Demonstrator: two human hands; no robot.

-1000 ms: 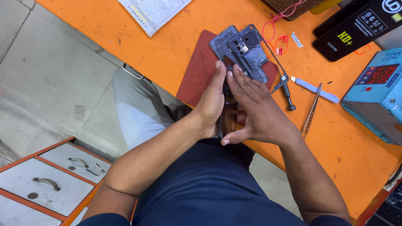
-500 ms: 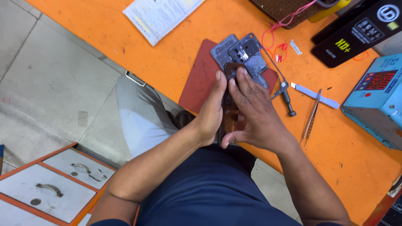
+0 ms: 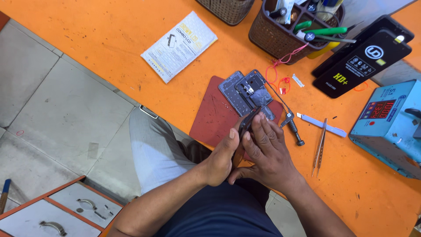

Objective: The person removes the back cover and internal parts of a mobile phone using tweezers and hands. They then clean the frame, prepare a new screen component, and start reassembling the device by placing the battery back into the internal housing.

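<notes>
So both hands, left hand (image 3: 221, 158) and right hand (image 3: 267, 153), are pinching a dark phone (image 3: 245, 127) edge-on between pressed-together fingers, over the red mat (image 3: 215, 118).

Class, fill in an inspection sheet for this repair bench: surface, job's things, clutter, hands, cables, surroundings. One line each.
Surface: orange bench, scuffed, with a dark red mat at its edge.
Job's things: dark phone held on edge over the mat; opened phone parts lie on the mat beyond it.
Clutter: tweezers, screwdriver, pale pry tool, white packet, tool basket, black boxes, blue heater unit.
Hands: left hand and right hand both grip the phone.
Cables: red wire looped by the basket.
Surroundings: grey tiled floor; drawers with metal handles, lower left.
</notes>
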